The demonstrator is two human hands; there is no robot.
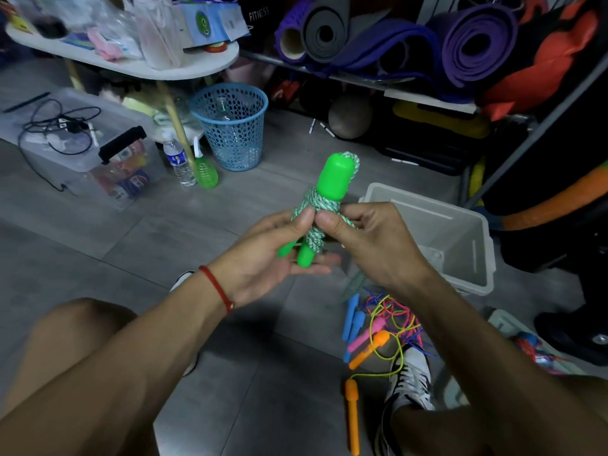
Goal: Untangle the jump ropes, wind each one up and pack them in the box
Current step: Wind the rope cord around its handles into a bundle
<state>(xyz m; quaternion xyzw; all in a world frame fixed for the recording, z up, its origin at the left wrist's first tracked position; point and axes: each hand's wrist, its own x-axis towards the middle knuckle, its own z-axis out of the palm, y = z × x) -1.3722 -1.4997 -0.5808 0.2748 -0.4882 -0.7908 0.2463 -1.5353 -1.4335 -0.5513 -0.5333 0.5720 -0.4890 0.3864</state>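
The left hand point(263, 258) cradles the green rope point(316, 209) from below, thumb pinching the wound cord; the right hand point(371, 238) pinches the same wrap from the other side. It is held in the air, just left of the box point(460, 225). The bundle looks light — stiff plastic handles, soft braided cord that could slip loose, so grip across the wraps. More ropes point(388, 327) lie tangled on the floor.
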